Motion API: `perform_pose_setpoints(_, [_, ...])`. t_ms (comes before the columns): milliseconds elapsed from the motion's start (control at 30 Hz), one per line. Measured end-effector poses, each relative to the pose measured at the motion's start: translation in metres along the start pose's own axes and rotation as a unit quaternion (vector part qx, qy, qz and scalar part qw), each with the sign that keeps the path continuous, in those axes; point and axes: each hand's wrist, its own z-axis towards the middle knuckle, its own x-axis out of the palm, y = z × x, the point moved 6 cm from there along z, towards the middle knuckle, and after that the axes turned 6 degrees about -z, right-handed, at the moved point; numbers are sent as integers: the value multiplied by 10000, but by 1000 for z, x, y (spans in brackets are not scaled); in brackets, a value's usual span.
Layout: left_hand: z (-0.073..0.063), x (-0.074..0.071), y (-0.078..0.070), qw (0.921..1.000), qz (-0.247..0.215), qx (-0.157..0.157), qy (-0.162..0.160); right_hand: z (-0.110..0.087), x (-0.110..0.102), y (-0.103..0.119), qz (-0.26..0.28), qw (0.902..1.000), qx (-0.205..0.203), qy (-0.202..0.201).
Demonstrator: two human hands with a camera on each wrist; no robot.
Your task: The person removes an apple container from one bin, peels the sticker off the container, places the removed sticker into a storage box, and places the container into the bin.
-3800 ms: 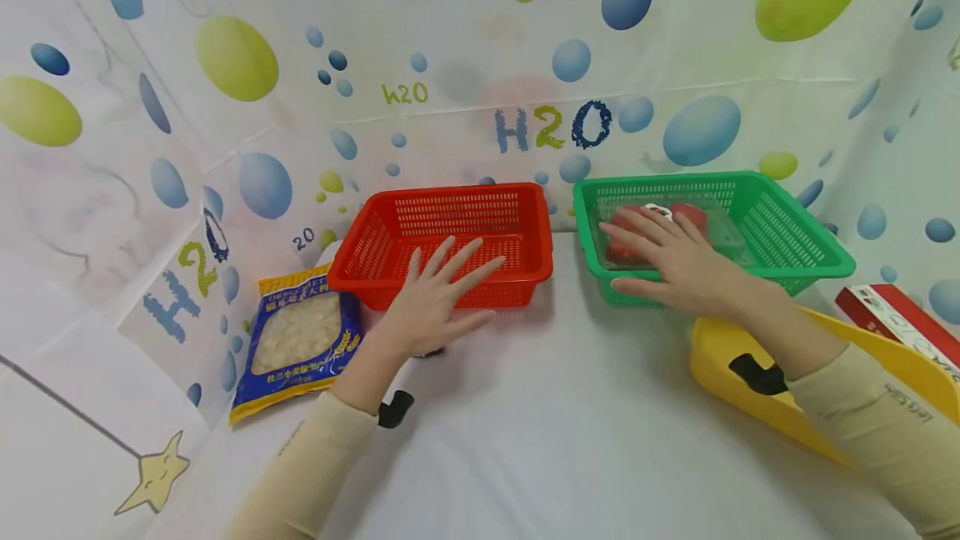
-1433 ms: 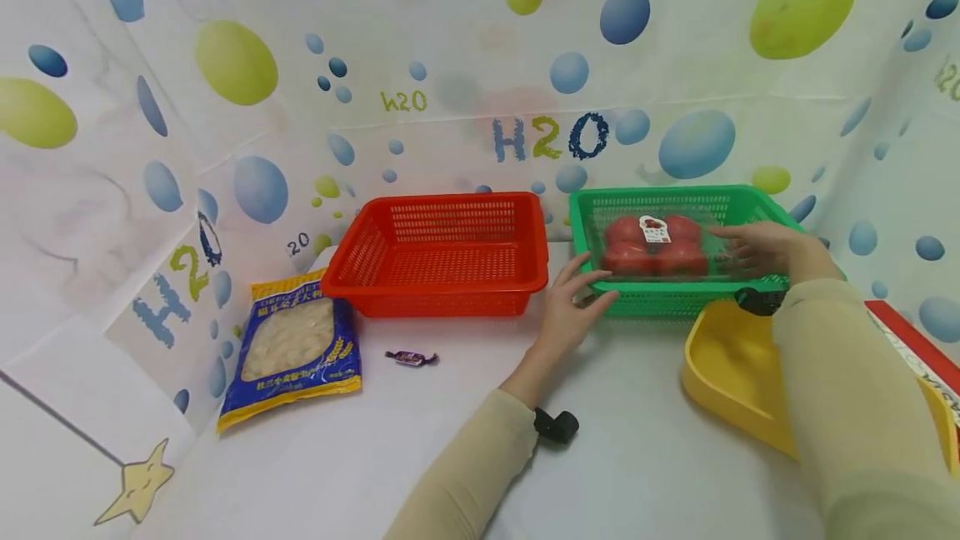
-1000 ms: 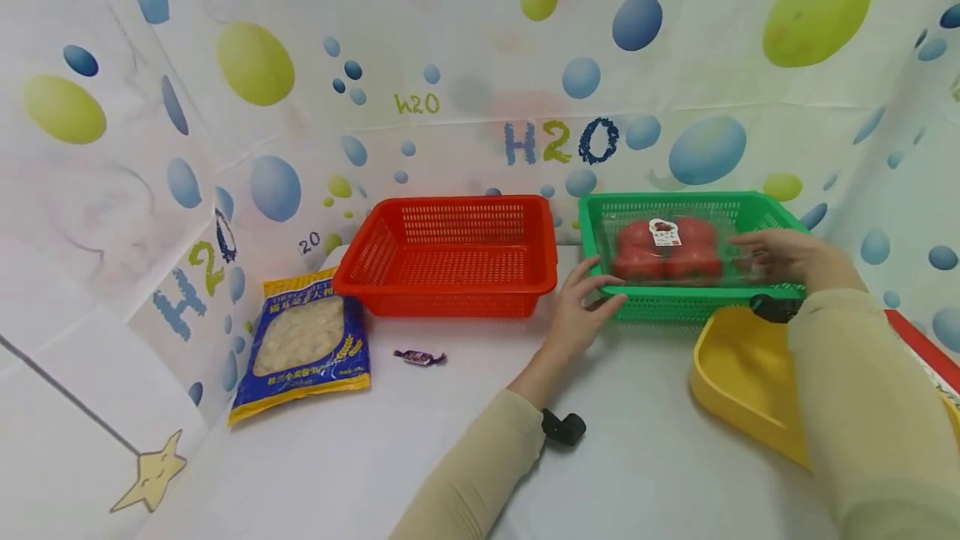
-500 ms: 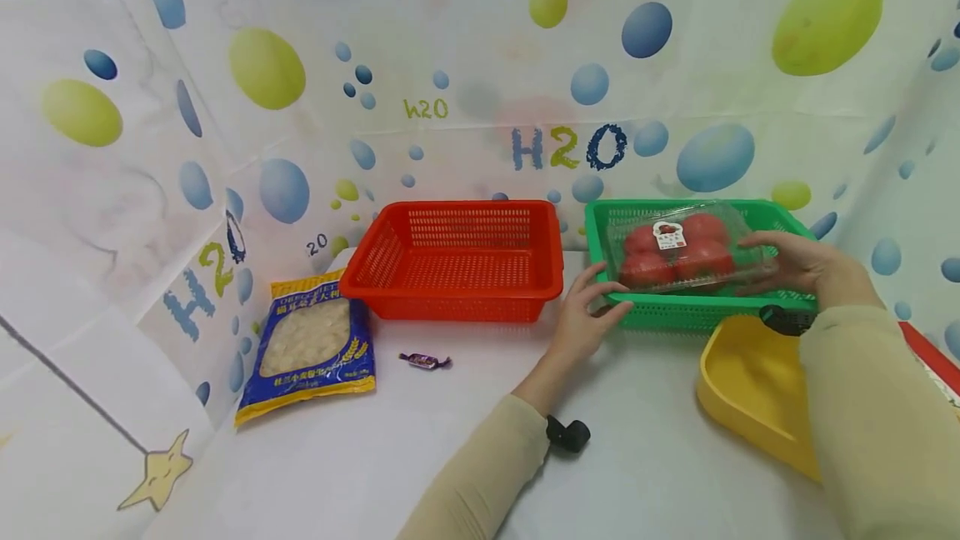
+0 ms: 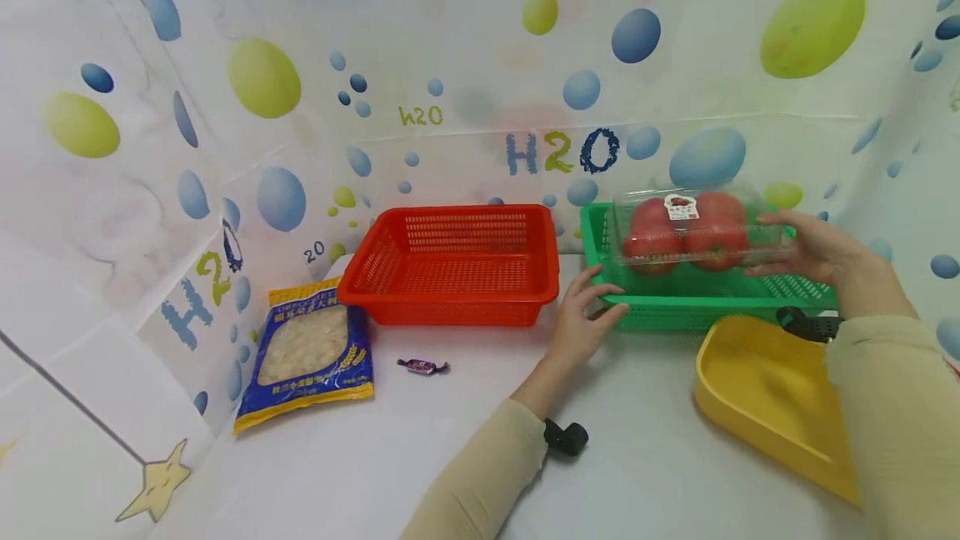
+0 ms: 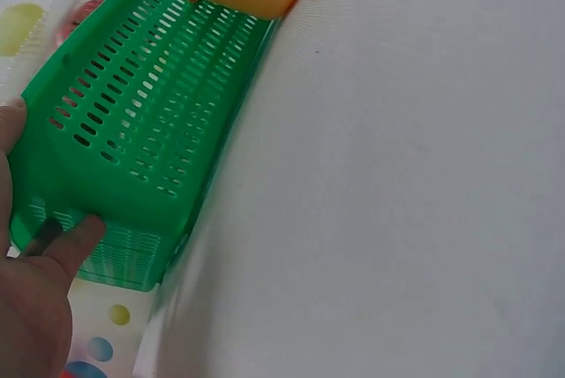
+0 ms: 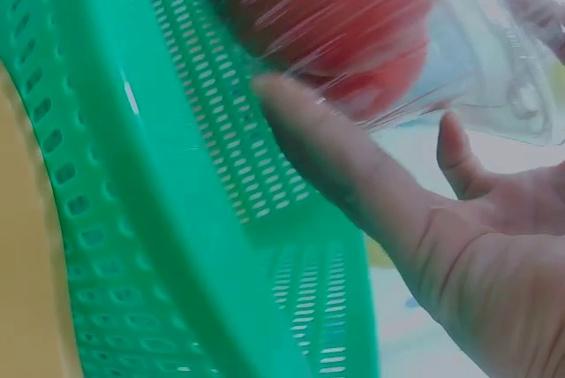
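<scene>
Gripping probably weighty, slick tomato pack (image 5: pixel 701 229) by three-o'clock end with right hand (image 5: pixel 821 250); resting relaxed left hand (image 5: pixel 579 325) against green basket (image 5: pixel 675 303) at nine o'clock.

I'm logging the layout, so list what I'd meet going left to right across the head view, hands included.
Blue-and-yellow bag, red basket, left hand, clear pack of red fruit, right hand.

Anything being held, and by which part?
The right hand holds the clear rectangular plastic box of red fruit by its right end. The left hand touches the green slotted plastic basket at its left front corner; gripping is unclear.
</scene>
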Motion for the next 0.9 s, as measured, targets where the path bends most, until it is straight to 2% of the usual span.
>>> perform_pose_setpoints(233, [0, -1, -1, 9998, -164, -18, 60, -9, 9, 13, 775, 9965, -222, -219])
perform_pose_setpoints(367, [0, -2, -8, 9996, 261, -22, 113, -17, 18, 17, 943, 9947, -334, -244])
perform_pose_setpoints(500, [-5, -9, -23, 9978, 650, 68, 103, -24, 30, 21, 1090, 9925, -492, -259])
perform_pose_setpoints(600, [-14, -18, -37, 9995, 321, 19, 17, -30, 45, 22, 1278, 9901, -580, -86])
perform_pose_setpoints(667, [-20, -26, -49, 9999, -104, 12, -11, -36, 54, 22, 1395, 9881, -641, 37])
perform_pose_setpoints(800, [-27, -46, -72, 9965, -837, 58, -1, -49, 72, 21, 1441, 9855, -843, 307])
perform_pose_setpoints(900, [-29, -64, -82, 9923, -1239, -5, -10, -58, 89, 17, 1496, 9799, -1140, 663])
